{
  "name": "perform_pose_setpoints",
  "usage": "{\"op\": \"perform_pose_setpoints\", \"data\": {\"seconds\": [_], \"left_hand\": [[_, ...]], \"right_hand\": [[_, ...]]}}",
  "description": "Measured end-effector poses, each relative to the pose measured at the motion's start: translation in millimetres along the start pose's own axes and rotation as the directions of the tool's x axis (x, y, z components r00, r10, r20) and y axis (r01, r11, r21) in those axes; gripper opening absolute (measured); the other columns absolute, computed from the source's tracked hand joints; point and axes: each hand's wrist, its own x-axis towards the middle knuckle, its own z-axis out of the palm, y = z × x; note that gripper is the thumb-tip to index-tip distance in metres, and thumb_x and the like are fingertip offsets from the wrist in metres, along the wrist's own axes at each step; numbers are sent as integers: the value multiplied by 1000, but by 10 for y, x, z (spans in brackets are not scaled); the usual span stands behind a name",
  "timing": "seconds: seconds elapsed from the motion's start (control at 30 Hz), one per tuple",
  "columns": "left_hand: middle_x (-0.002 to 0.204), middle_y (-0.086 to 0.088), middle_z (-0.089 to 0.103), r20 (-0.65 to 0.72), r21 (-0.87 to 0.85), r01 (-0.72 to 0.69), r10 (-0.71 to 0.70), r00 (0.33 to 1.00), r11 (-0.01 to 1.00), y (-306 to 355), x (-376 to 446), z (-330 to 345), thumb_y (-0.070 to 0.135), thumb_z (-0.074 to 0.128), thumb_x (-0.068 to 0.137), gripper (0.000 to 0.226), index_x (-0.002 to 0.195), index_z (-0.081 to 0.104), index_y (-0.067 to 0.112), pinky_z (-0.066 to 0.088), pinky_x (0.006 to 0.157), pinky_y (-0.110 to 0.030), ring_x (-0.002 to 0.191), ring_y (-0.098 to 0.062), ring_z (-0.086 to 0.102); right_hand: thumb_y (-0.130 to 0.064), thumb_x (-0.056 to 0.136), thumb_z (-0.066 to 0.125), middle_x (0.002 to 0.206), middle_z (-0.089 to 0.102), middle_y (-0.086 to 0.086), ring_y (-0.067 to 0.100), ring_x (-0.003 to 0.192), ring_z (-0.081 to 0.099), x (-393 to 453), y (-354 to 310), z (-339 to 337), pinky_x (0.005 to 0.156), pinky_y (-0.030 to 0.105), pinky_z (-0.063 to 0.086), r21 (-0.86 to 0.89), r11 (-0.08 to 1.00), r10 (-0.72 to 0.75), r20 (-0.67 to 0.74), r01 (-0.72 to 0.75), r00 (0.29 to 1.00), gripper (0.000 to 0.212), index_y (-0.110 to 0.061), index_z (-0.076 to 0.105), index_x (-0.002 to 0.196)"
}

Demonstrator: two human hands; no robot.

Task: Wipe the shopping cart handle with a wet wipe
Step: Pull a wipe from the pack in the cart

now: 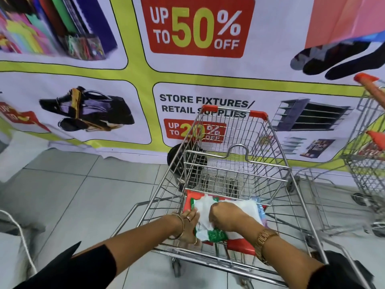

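A wire shopping cart (270, 163) stands in front of me, its red handle (241, 248) at the near end, partly hidden under my hands. A green, red and white pack of wet wipes (214, 234) rests on the child seat just beyond the handle. My left hand (188, 224) grips the pack's left side. My right hand (226, 213) is closed on a white wet wipe (203, 207) coming out of the pack's top. Both wrists wear gold bands.
A second wire cart (366, 155) with orange-red trim stands close on the right. A large sale banner (145, 69) covers the wall ahead. A black round object (177, 155) sits on the tiled floor behind the cart. A white cord (20, 236) hangs at the left.
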Motion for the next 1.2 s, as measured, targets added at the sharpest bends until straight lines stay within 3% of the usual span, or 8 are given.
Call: {"op": "perform_pose_setpoints", "data": {"seconds": [0.23,0.47,0.53,0.67,0.8,0.93,1.07,1.2], "left_hand": [[158,2,-16,-14,16,4,-4,1000,1000,-41,151,35,56,43,86,89,147,-10,20,4,120,-51,147,-19,-4],[158,2,-16,-29,-56,9,-11,1000,998,-88,184,51,59,46,83,92,148,-9,21,4,120,-51,147,-17,-5],[158,0,-14,-49,-95,8,-13,999,995,-91,155,36,56,46,84,92,148,-7,18,4,121,-48,147,-18,-5],[159,-4,-2,-105,-194,22,-43,994,981,-81,93,-24,48,51,83,86,148,4,17,13,121,-44,146,-23,8],[149,-8,33,-258,-342,-31,-62,964,939,-68,9,-101,54,56,78,78,141,25,20,35,110,-47,129,-30,42],[116,-6,62,-521,-591,-216,-164,838,777,-26,-152,-222,44,71,74,63,125,50,14,49,86,-31,103,-24,60],[108,-7,70,-682,-647,-417,-241,690,638,121,-416,-330,31,81,66,55,114,61,12,52,77,-23,89,-16,63],[99,5,61,-789,-613,-556,-410,457,561,247,-728,-377,39,83,57,68,115,55,18,57,77,-28,84,-10,62]], "right_hand": [[-9,78,61,99,69,17,33,94,61,18,91,-48,76,35,48,91,996,11,-56,-5,998,16,-5,68,93],[-24,71,75,80,60,7,18,74,49,-35,175,-133,54,23,33,239,970,57,-95,-33,994,26,-22,49,64],[-20,75,71,90,68,11,21,80,56,-56,194,-182,65,25,40,245,969,45,-142,-9,989,12,-14,61,78],[-8,85,56,112,68,9,23,104,61,-112,232,-259,89,33,49,264,963,20,-250,48,968,22,-8,65,106],[-9,89,50,105,71,8,19,89,65,-227,232,-389,74,24,46,299,951,45,-377,75,925,25,-9,63,110],[-4,88,50,78,64,1,-2,58,45,-363,215,-570,63,24,36,393,906,62,-485,154,872,20,-7,67,96],[-2,87,50,67,57,-12,-7,60,45,-526,102,-715,55,18,36,473,858,95,-526,198,845,20,-9,67,95],[-3,86,54,83,64,-5,7,73,58,-772,-110,-828,73,27,50,533,810,185,-627,243,757,19,-8,68,97]]}}
